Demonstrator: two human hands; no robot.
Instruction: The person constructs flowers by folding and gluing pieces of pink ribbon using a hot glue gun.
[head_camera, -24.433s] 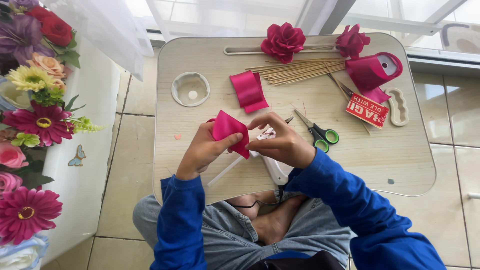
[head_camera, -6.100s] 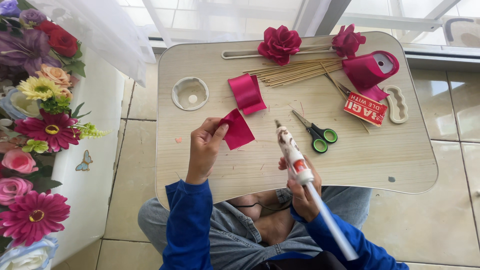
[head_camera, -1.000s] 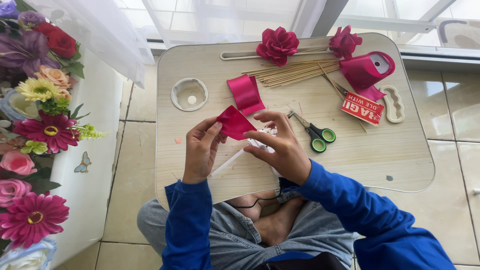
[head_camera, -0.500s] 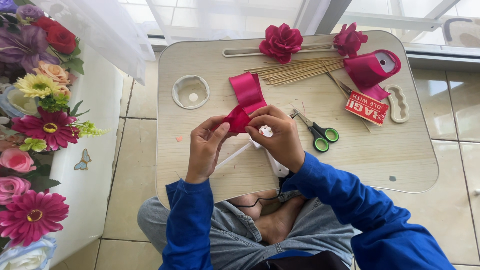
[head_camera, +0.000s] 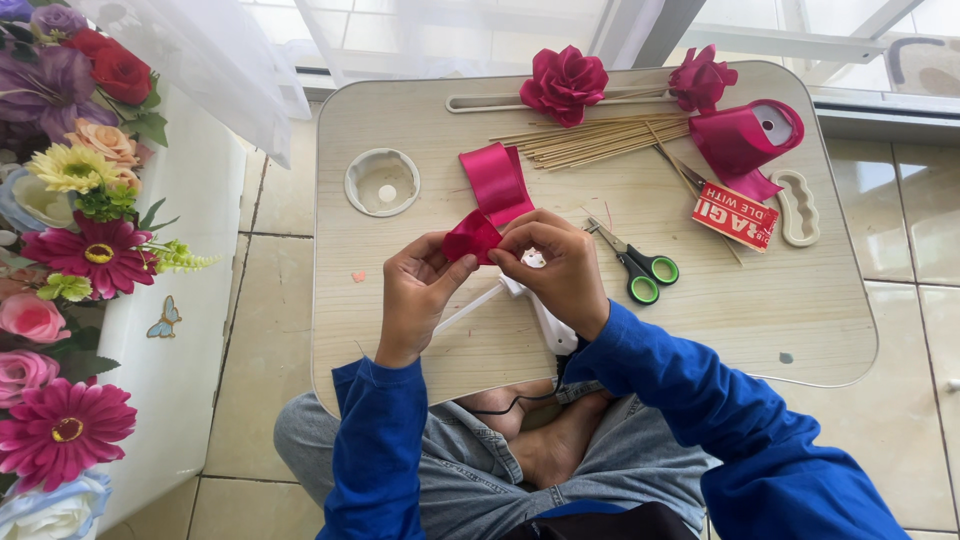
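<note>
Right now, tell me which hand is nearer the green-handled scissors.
Right. The right hand sits just left of the green-handled scissors, apart from them; the left hand lies farther left, beyond the folded pink ribbon.

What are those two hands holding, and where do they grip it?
A folded piece of pink ribbon, pinched at its lower folded end between the left hand and the right hand.

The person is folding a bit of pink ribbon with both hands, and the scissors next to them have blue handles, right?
Not quite. The scissors have green handles, not blue; the head view shows them lying on the tray table just beside the right hand. The rest is right: the left hand and the right hand both pinch the folded pink ribbon piece.
</note>
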